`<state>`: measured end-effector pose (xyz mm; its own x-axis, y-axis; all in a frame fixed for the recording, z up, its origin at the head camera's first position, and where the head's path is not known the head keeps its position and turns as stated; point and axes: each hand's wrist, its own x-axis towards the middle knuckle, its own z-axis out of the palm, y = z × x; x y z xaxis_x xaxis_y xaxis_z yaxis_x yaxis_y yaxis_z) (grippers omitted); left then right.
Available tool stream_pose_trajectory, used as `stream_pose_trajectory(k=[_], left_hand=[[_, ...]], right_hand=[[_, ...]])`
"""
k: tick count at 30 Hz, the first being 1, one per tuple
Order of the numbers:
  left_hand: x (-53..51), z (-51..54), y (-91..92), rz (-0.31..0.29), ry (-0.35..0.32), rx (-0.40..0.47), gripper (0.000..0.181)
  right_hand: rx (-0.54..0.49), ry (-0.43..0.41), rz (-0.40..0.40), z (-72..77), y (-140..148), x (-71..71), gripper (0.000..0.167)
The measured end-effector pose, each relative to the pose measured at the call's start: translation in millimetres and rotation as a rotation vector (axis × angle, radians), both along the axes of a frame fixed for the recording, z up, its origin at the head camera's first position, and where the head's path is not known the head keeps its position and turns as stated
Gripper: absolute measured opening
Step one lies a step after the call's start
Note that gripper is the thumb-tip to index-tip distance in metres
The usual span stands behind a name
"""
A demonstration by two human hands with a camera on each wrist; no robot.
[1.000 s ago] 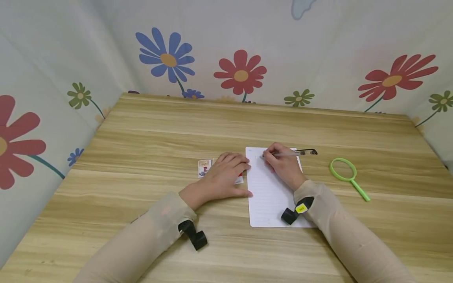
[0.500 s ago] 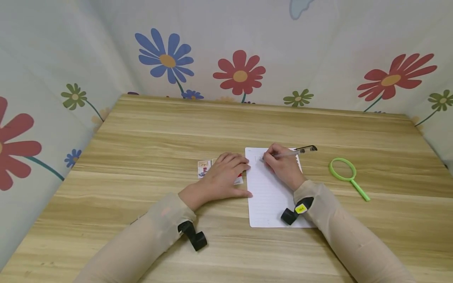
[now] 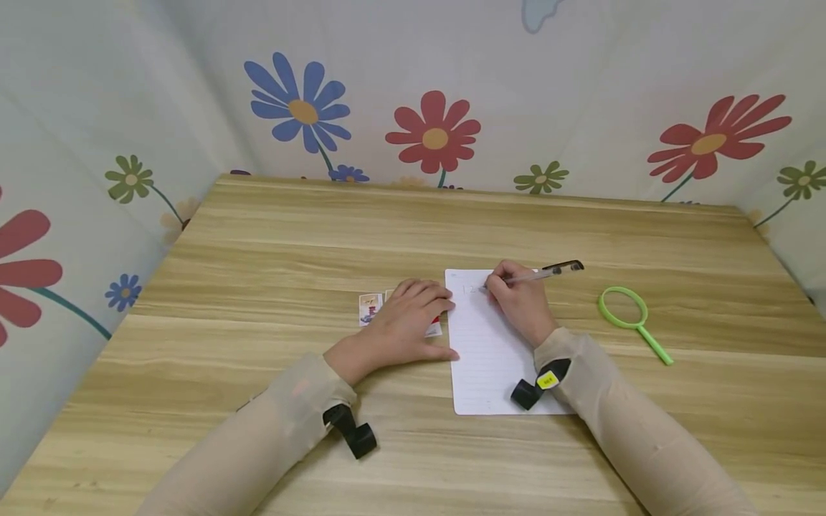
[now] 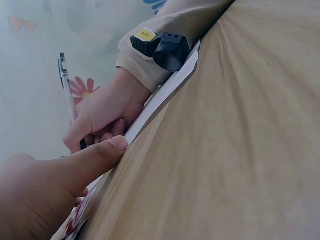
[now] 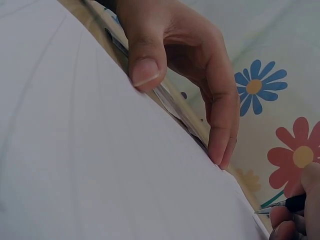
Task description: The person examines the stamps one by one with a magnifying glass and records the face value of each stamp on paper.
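Note:
A ruled white sheet of paper [image 3: 484, 365] lies on the wooden table, with small marks like "1 2" near its upper left. My right hand [image 3: 524, 308] pinches a clear pen [image 3: 555, 271] with a black cap end, its tip near those marks; the right wrist view shows the pen's pointed tip [image 5: 262, 210] close to the paper's edge. My left hand [image 3: 406, 322] lies flat-handed beside the sheet, fingertips and thumb touching its left edge. Beneath that hand are small printed picture cards [image 3: 370, 309], partly covered.
A green magnifying glass [image 3: 656, 345] lies on the table to the right of the paper. Black cameras are strapped to both wrists, the right one [image 3: 525, 394] over the sheet. A flower-printed curtain [image 3: 581, 86] stands behind the table [image 3: 290, 236].
My right hand and the pen have shifted slightly to the right along the top of the sheet, and the "2" mark now shows beside the first one. My left hand keeps its place.

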<state>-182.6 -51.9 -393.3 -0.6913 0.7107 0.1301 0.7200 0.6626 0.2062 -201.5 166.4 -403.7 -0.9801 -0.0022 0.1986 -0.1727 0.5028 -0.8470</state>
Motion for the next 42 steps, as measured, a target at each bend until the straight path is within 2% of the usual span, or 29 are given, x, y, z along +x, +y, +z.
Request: stream_pose_trajectory(k=[6, 13, 19, 26, 34, 42], left_hand=[[0.1, 0.6, -0.4, 0.000, -0.006, 0.001, 0.076], [-0.3, -0.5, -0.8, -0.006, 0.039, 0.009, 0.075], [-0.4, -0.9, -1.0, -0.009, 0.031, 0.011, 0.075], [-1.1, 0.4, -1.2, -0.007, 0.024, 0.006, 0.075], [-1.2, 0.3, -1.8, -0.009, 0.023, 0.005, 0.075], [-1.9, 2.0, -1.4, -0.008, 0.014, -0.006, 0.075]], right_hand=[[-0.025, -0.021, 0.010, -0.7, 1.7, -2.2, 0.016], [-0.024, -0.031, 0.028, -0.5, 1.7, -1.7, 0.015], [0.004, -0.024, -0.003, 1.3, 0.5, 0.7, 0.015], [0.021, -0.047, 0.009, 2.9, 0.0, 0.0, 0.015], [-0.033, -0.026, -0.067, 3.6, 5.1, -1.0, 0.014], [-0.048, -0.077, -0.016, 4.6, 9.8, -0.9, 0.015]])
